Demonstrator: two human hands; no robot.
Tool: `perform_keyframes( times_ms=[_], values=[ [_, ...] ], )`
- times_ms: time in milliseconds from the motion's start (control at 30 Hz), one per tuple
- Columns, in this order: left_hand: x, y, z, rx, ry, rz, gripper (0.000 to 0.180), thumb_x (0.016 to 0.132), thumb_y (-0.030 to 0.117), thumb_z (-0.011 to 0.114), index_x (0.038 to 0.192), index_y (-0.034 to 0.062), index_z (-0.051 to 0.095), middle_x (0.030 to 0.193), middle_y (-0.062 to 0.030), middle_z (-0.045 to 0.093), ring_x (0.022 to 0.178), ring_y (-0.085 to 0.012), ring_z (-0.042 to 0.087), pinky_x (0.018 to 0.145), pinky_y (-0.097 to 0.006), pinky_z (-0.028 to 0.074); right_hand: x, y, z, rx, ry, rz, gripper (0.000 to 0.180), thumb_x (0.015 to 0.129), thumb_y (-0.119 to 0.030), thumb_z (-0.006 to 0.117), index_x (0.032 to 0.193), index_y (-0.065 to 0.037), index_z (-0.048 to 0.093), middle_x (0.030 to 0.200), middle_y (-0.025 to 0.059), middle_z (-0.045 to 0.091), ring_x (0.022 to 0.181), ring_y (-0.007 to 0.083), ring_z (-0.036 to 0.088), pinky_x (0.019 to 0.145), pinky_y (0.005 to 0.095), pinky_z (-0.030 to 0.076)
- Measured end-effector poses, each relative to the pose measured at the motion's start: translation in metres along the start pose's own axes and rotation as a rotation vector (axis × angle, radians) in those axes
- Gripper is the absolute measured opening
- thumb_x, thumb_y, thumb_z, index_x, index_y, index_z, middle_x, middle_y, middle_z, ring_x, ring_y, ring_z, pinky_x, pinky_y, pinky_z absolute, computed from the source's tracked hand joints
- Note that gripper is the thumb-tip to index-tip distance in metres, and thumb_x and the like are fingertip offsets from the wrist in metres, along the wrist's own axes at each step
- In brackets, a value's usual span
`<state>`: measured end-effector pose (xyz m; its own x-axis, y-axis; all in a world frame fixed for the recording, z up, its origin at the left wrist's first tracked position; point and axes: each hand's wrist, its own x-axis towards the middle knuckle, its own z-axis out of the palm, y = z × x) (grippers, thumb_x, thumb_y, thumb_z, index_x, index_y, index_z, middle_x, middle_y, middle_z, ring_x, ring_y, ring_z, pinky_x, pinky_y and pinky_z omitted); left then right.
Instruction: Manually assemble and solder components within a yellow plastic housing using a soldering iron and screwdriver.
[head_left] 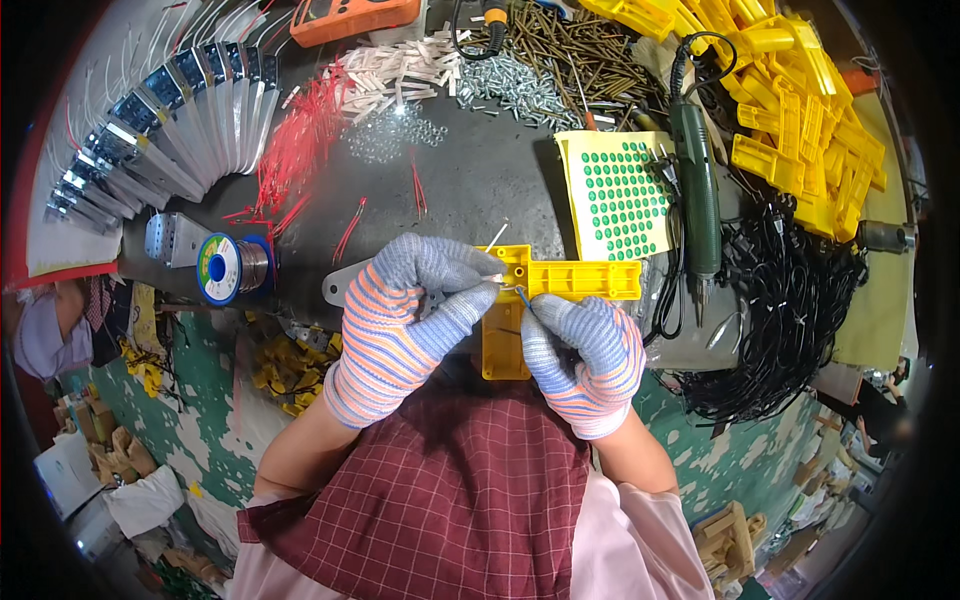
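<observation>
Here, by the middle of the near edge of the tabletop, a yellow housing, with a small pale piece pinched in the left hand and a thin blue piece in the closed pinch of the right hand, contact with the housing too fine to tell. Probably at risk of dropping or misplacing either piece, from blunted touch through knitted gloves. Beyond, a solder spool toward the near left corner, tangled black cords by the near right, silver screws toward the far edge.
</observation>
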<state>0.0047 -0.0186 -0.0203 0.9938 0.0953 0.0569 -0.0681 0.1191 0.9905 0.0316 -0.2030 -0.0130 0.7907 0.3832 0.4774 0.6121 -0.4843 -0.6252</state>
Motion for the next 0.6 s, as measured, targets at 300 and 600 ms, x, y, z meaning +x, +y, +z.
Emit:
perform_keyframes(
  times_ms=[300, 600],
  values=[
    [-0.0004, -0.0017, 0.0013, -0.046, 0.005, 0.014, 0.015, 0.086, -0.003, 0.071, 0.094, 0.0026, 0.06, 0.102, -0.0118, 0.069, 0.093, -0.0147, 0.064, 0.083, -0.028, 0.052, 0.0003, 0.0037, 0.0022, 0.077, 0.15, 0.082, 0.019, 0.074, -0.005, 0.079, 0.091, -0.005, 0.071, 0.063, 0.008, 0.061, 0.05, 0.025, 0.058, 0.048, 0.037, 0.045],
    [0.0015, 0.0017, 0.0006, -0.05, -0.005, 0.015, 0.016, 0.085, -0.004, 0.071, 0.093, 0.0022, 0.059, 0.099, -0.0122, 0.068, 0.095, -0.0166, 0.064, 0.086, -0.03, 0.051, 0.0007, 0.0051, -0.0013, -0.138, 0.037, -0.072, 0.023, 0.07, 0.006, 0.077, 0.089, -0.003, 0.068, 0.064, 0.0085, 0.061, 0.051, 0.0227, 0.058, 0.049, 0.0333, 0.045]
  ],
)
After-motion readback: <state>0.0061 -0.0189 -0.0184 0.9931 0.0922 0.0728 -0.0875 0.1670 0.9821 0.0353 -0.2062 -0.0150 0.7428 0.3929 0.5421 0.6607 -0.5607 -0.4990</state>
